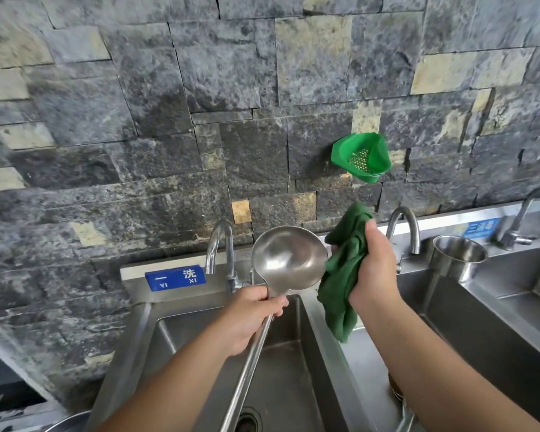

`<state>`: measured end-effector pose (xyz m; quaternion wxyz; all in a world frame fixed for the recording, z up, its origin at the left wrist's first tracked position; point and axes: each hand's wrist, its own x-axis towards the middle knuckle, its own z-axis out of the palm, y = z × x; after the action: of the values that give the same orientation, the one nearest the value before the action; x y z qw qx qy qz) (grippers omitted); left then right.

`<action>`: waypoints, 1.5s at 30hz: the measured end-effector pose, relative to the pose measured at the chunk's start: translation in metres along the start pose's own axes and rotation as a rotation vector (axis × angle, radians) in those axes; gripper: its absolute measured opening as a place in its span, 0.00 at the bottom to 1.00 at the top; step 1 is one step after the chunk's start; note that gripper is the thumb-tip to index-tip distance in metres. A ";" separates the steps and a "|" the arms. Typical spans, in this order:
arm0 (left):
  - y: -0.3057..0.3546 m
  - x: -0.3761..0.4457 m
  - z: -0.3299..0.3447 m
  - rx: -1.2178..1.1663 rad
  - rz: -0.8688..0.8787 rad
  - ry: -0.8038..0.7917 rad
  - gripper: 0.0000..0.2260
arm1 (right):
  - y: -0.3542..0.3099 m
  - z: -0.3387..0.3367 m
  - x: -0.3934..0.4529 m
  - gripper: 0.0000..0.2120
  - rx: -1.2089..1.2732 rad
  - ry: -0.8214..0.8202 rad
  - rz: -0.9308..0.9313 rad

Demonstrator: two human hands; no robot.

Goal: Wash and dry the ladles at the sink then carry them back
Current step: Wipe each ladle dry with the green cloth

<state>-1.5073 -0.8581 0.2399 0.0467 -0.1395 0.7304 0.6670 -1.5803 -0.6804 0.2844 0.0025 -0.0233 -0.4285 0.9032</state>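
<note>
1. Ladle [289,258]: steel, long handle. My left hand [250,316] grips the handle just below the bowl, fingers curled round it. The bowl stands upright, hollow side facing me, above the left sink [166,335]; the handle runs down toward me over the basin.
2. Cloth [345,269]: dark green, bunched. My right hand [373,269] holds it, fingers closed round it, thumb on top. It hangs just beside the ladle bowl, on its right; I cannot tell whether they touch.
3. Left sink: steel basin, drain [247,420] at the bottom edge of view.
4. Tap [220,247]: curved, behind the ladle bowl.
5. Blue sign [175,277]: on the back ledge, left of that tap.
6. Second tap [402,229]: behind my right hand, over the middle basin.
7. Steel cup [457,255]: stands on the ledge right of the second tap.
8. Third tap [524,216]: far right, by a second blue sign [479,228].
9. Green strainer [362,157]: fixed to the stone wall [138,104] above the sinks.
</note>
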 end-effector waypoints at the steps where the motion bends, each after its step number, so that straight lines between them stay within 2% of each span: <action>1: 0.002 -0.001 0.003 -0.019 -0.015 -0.010 0.06 | -0.004 0.006 -0.003 0.13 -0.093 -0.019 -0.144; 4: 0.012 -0.005 0.012 -0.062 -0.004 -0.016 0.07 | -0.007 0.021 -0.011 0.18 -0.603 -0.078 -0.655; 7: 0.023 -0.011 0.022 -0.069 0.047 -0.035 0.08 | 0.004 0.027 0.001 0.27 -1.183 -0.310 -1.176; 9: 0.027 -0.015 0.025 -0.008 0.069 -0.046 0.09 | 0.017 0.023 0.014 0.30 -1.636 -0.355 -1.351; 11: 0.029 -0.018 0.025 0.040 0.071 -0.030 0.09 | 0.027 0.018 0.019 0.31 -1.903 -0.393 -1.283; 15: 0.022 -0.019 0.019 0.019 -0.004 -0.052 0.09 | 0.045 0.004 0.022 0.35 -2.015 -0.574 -1.136; 19: 0.010 -0.016 0.014 0.104 -0.025 -0.076 0.09 | 0.057 -0.014 0.023 0.37 -2.014 -0.697 -1.067; 22: 0.001 -0.013 0.012 0.072 -0.055 -0.097 0.09 | 0.064 -0.022 0.019 0.36 -1.955 -0.802 -1.013; 24: -0.001 -0.011 0.008 0.049 -0.061 -0.120 0.08 | 0.068 -0.024 0.014 0.36 -1.922 -0.901 -0.907; 26: 0.000 -0.010 0.004 0.044 -0.069 -0.141 0.07 | 0.070 -0.026 0.015 0.38 -1.906 -0.969 -0.861; 28: 0.001 -0.008 0.001 0.054 -0.077 -0.147 0.06 | 0.070 -0.029 0.015 0.44 -1.882 -1.003 -0.925; 30: -0.001 -0.006 0.000 0.057 -0.082 -0.151 0.06 | 0.070 -0.037 0.017 0.45 -1.833 -1.048 -1.042; 34: -0.013 0.003 0.000 0.102 -0.082 -0.151 0.07 | 0.078 -0.059 0.029 0.37 -1.709 -1.079 -1.192; 38: -0.033 0.020 0.000 0.180 -0.107 -0.142 0.07 | 0.100 -0.096 0.042 0.26 -1.729 -1.038 -1.271; 41: -0.054 0.032 0.001 0.249 -0.152 -0.140 0.08 | 0.125 -0.134 0.049 0.18 -1.777 -0.941 -1.089; 43: -0.070 0.043 -0.002 0.266 -0.182 -0.120 0.07 | 0.145 -0.156 0.054 0.21 -1.842 -0.865 -0.815; 45: -0.085 0.051 -0.005 0.276 -0.181 -0.107 0.08 | 0.165 -0.175 0.053 0.28 -1.967 -0.831 -0.474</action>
<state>-1.5325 -0.8765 0.1460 0.1642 -0.1614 0.7960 0.5598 -1.6228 -0.6476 0.0439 0.0118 0.3745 -0.9237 0.0800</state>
